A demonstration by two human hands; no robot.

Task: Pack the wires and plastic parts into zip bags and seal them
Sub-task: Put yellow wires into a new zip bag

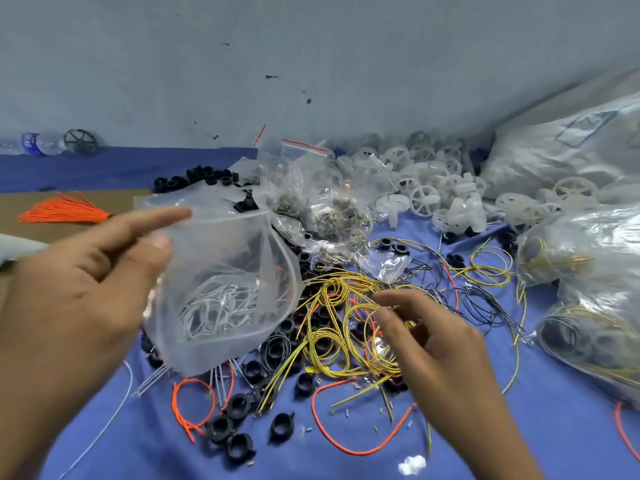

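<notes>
Left hand [79, 282], left of frame, pinches bag [225, 237] holding white wires [214, 306]. Right hand [436, 344], lower centre, fingers curled over yellow wires [332, 327]; cannot tell if gripping.

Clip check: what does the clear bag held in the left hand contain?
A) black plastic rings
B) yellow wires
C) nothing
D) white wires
D: white wire loops show through the clear zip bag that the left hand pinches, while the yellow wires lie loose on the blue cloth.
</notes>
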